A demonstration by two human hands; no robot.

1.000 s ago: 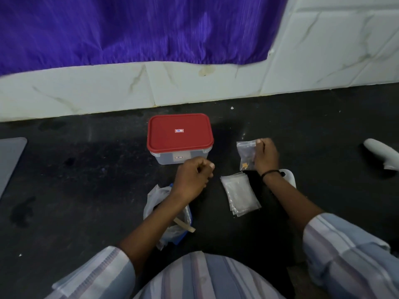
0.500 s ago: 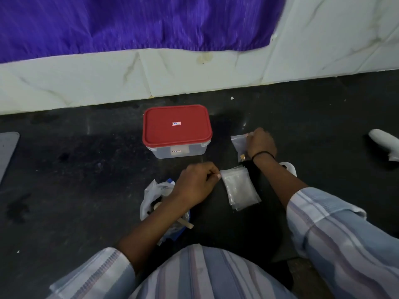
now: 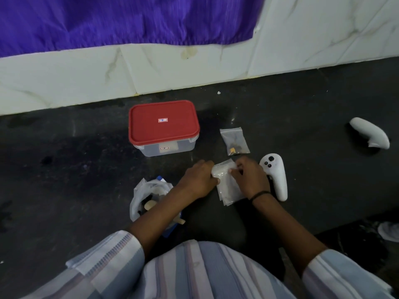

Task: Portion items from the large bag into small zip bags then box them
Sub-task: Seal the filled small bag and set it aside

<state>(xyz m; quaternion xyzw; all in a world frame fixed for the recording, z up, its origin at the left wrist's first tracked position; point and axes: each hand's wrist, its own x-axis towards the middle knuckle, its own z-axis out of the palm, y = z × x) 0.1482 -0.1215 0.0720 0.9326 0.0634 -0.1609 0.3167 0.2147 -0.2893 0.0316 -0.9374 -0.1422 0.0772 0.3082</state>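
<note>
Lidded red-topped box (image 3: 163, 126), filled zip bag (image 3: 235, 140), both hands' grip on empty bags (image 3: 226, 183)

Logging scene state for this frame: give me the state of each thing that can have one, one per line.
Box: shut, red lid on.
Filled small zip bag: lying flat, apart from the hands, a few items inside.
Stack of empty zip bags: on the floor, both hands at its top.
Large bag: open, items inside.
Left hand: pinching the stack's top bag.
Right hand: pinching the same bag.

Two white controllers (image 3: 275, 175) (image 3: 369, 133) beneath purple curtain (image 3: 121, 18)
</note>
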